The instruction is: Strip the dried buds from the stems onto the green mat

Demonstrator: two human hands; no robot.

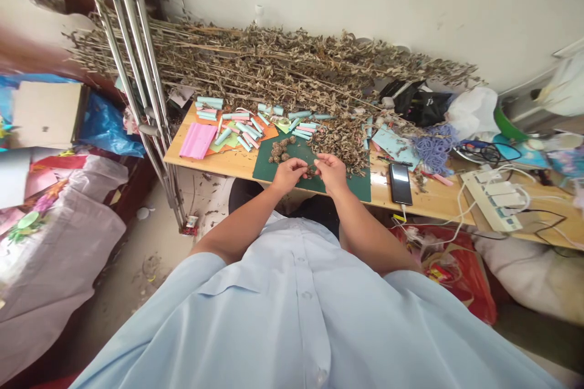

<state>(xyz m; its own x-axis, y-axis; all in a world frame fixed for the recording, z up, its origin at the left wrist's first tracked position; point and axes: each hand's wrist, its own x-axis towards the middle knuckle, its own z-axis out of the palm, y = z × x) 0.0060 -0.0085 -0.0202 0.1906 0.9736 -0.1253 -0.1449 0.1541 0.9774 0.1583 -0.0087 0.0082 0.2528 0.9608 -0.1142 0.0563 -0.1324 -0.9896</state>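
My left hand (pixel 289 172) and my right hand (pixel 331 171) meet over the front edge of a dark green cutting mat (pixel 264 165). Both have their fingers pinched together on a small clump of dried plant material (pixel 311 171) held between them. A little group of rolled dried-leaf balls (pixel 280 151) lies on the mat just beyond my left hand. A loose heap of dried leaves (pixel 343 141) sits beyond my right hand.
Long dried stalks (pixel 255 67) pile along the wall. Several pastel paper rolls (pixel 249 124) and a pink sheet (pixel 197 140) lie on the wooden table (pixel 223 164). A phone (pixel 400 183), power strip (pixel 495 198), purple yarn (pixel 435 147) and crutches (pixel 137 67) are around.
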